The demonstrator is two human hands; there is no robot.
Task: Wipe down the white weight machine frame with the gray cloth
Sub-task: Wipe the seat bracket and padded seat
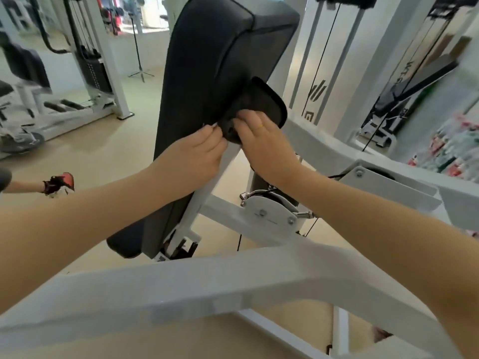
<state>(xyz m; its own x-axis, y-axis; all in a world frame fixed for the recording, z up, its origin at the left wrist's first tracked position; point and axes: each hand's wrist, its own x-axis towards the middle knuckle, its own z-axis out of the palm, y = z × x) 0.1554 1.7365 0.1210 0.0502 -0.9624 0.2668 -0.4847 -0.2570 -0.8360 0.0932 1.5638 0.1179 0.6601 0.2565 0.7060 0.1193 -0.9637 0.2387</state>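
A dark gray cloth (259,107) is bunched against the back edge of a tall black back pad (207,73), just above the white support bar (207,187) behind the pad. My right hand (261,136) grips the cloth's lower part, fingers curled into it. My left hand (199,151) pinches the cloth's left edge right beside the right hand. Both forearms reach over a wide white frame beam (207,283) in the foreground. A second white frame arm (337,149) runs off to the right.
A white pulley plate (269,211) with bolts and a black cable sits below my hands. Another weight machine (90,73) stands at the left on the beige floor. A person's gloved hand (58,185) shows at the left edge. A tripod stand (140,71) is behind.
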